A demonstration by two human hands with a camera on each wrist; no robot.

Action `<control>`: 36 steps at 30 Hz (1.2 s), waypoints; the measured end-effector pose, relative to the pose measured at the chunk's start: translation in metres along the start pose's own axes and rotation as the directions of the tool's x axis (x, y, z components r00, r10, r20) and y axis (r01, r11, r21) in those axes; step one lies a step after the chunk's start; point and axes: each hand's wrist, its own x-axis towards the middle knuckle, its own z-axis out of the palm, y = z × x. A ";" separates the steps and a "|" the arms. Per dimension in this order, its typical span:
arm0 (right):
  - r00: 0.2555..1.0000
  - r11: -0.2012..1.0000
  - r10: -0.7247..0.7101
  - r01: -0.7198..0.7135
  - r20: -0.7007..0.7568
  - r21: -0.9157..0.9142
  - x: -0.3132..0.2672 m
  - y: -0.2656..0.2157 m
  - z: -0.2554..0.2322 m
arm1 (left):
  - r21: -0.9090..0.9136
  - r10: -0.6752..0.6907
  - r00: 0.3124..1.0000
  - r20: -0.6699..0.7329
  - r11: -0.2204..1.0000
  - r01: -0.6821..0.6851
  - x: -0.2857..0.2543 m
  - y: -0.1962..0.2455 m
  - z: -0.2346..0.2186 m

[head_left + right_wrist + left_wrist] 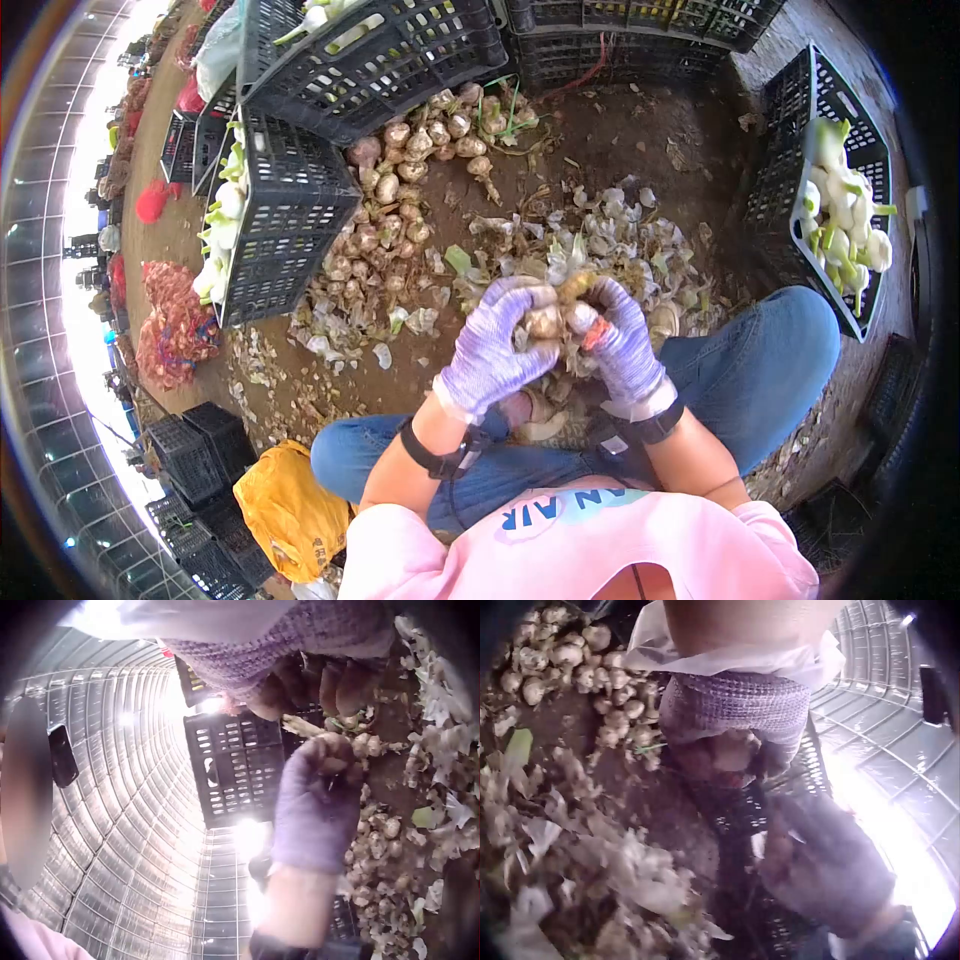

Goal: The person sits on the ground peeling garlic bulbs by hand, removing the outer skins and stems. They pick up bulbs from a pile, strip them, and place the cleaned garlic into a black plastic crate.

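Note:
A garlic-like bulb (543, 322) with dry brownish skin lies between the two gloved hands in the head view. My left hand (492, 345) grips it, thumb below and fingers curled over. My right hand (624, 342), with orange on its thumb, curls its fingers at the yellowish stalk (576, 287) beside the bulb. In the right wrist view the pale stalk (300, 726) runs between the left hand (319, 810) and the curled right fingers (330, 688). The left wrist view shows the left hand (735, 712) from its back; its grip is partly hidden.
Loose peelings (610, 235) cover the ground ahead. Unpeeled bulbs (400, 165) are heaped at the front left, beside a black crate (290, 215). Another crate (780, 150) with pale trimmed bulbs (845, 215) stands tilted at right. A yellow bag (290, 510) lies at lower left.

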 end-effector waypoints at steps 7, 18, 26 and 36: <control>0.948 0.904 0.226 -0.290 0.224 0.315 -0.029 -0.017 -0.003 | 0.005 0.006 0.992 -0.124 1.000 -0.006 -0.046 0.030 0.016; 0.968 0.985 0.151 -0.164 0.203 0.053 -0.043 -0.035 -0.009 | -0.004 0.008 0.985 -0.171 1.000 -0.008 -0.061 0.043 0.024; 0.927 0.986 0.128 -0.083 0.353 -0.142 -0.039 -0.037 -0.016 | -0.942 -0.396 0.906 0.152 0.221 0.254 -0.056 0.029 0.031; 0.921 0.981 0.138 -0.177 0.365 0.075 -0.040 -0.028 -0.005 | -0.452 -0.245 0.948 -0.203 0.882 0.131 -0.056 0.022 0.042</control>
